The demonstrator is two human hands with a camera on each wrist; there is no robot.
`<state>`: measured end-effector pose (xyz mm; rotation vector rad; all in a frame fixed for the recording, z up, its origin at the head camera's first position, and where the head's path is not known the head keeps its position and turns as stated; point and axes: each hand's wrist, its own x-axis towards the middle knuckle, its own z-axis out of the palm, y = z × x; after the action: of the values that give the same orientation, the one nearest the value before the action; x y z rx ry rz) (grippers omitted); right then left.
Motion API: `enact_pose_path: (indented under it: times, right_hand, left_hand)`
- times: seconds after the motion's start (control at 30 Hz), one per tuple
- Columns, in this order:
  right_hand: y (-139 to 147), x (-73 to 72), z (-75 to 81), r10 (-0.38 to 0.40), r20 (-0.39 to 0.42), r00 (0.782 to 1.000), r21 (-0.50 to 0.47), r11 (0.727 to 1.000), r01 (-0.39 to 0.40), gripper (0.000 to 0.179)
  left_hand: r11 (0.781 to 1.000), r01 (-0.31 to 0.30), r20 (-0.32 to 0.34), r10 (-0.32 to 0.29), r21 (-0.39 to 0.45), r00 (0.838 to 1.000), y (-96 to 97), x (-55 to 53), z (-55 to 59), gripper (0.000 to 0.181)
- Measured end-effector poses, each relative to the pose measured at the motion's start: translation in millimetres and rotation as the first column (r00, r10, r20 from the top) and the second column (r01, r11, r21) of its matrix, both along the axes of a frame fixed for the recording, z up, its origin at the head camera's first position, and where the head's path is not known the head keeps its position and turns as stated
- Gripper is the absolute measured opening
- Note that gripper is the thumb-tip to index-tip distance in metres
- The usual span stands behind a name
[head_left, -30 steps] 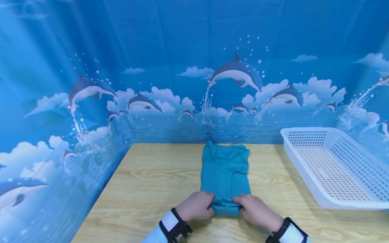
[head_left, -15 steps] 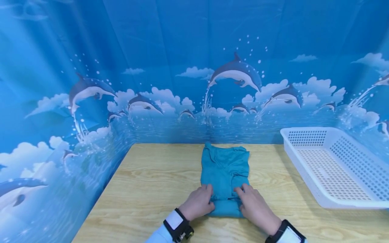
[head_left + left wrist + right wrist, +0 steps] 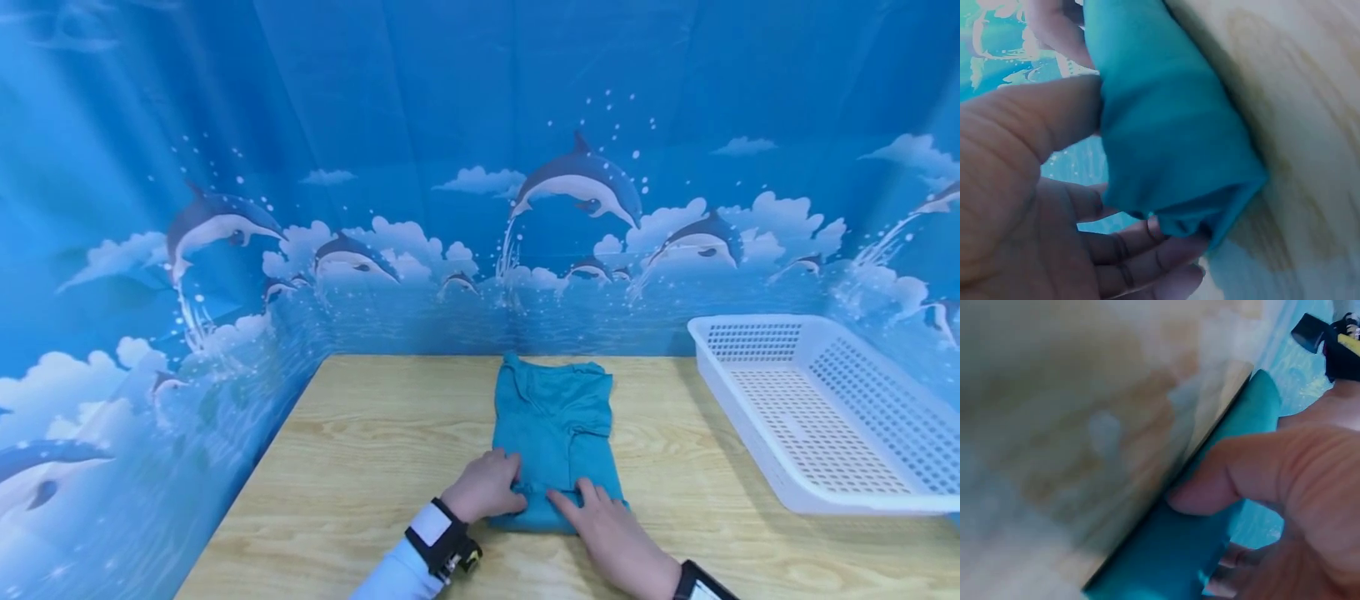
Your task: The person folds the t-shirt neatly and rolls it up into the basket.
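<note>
A teal T-shirt [image 3: 551, 425], folded to a narrow strip, lies on the wooden table, its near end turned over into a thick fold. At the left end of that fold my left hand [image 3: 487, 486] holds the cloth; in the left wrist view the thumb [image 3: 1066, 109] lies on one side and the fingers [image 3: 1147, 256] reach round the other. My right hand [image 3: 611, 533] is at the middle and right of the same fold. Its thumb [image 3: 1204, 490] presses the rolled edge in the right wrist view, with the other fingers behind the cloth, partly hidden.
To the right stands a white plastic basket [image 3: 757, 446] with perforated walls and nothing inside. A blue dolphin-print curtain [image 3: 420, 317] hangs along the back and left edges of the wooden table [image 3: 375, 425].
My hands have loosened from a tighter grip on the near end, which now lies folded over. Most recently the right hand has slid left along the fold, its fingers spreading.
</note>
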<state>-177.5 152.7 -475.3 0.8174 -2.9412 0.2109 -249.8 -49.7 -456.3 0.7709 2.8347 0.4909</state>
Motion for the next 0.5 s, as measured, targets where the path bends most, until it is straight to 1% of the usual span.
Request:
enact_pose_path:
  times: [0.1,0.17,0.27,0.33,0.37,0.4,0.43,0.5]
  right_hand:
    - [-1,-6.8,1.4,0.008,-0.021,1.000,-0.028,1.000,-0.009,0.057]
    - [-1,-12.1,2.9,0.026,-0.065,0.998,-0.047,0.998,-0.029,0.051]
    - [-1,-20.8,4.0,0.054,-0.136,0.989,-0.057,0.996,-0.063,0.043]
    - [0,-25.9,3.9,0.073,-0.152,0.986,-0.068,0.994,-0.084,0.040]
    - [0,-28.1,3.5,0.081,-0.146,0.986,-0.076,0.993,-0.092,0.039]
    - [0,-30.1,2.8,0.088,-0.115,0.989,-0.092,0.991,-0.099,0.039]
    - [1,-31.9,2.3,0.096,-0.073,0.993,-0.118,0.987,-0.104,0.038]
    - [2,-35.1,1.2,0.100,0.048,0.994,-0.184,0.979,-0.089,0.039]
  left_hand:
    - [1.000,0.013,-0.066,-0.012,0.004,0.998,-1.5,2.2,3.0,0.018]
    - [0.999,0.036,-0.115,-0.034,0.016,0.993,-1.3,3.8,5.1,0.017]
    - [0.995,0.083,-0.173,-0.071,0.061,0.982,-0.5,8.3,9.2,0.024]
    - [0.990,0.117,-0.201,-0.099,0.079,0.974,-0.4,13.6,12.6,0.027]
    - [0.988,0.130,-0.209,-0.110,0.084,0.972,-0.5,17.2,14.4,0.028]
    - [0.986,0.142,-0.220,-0.120,0.087,0.968,-0.5,20.9,15.8,0.029]
    - [0.985,0.154,-0.230,-0.131,0.083,0.964,-0.6,24.9,17.1,0.030]
    - [0.982,0.178,-0.259,-0.156,0.065,0.953,-0.4,33.0,18.4,0.033]
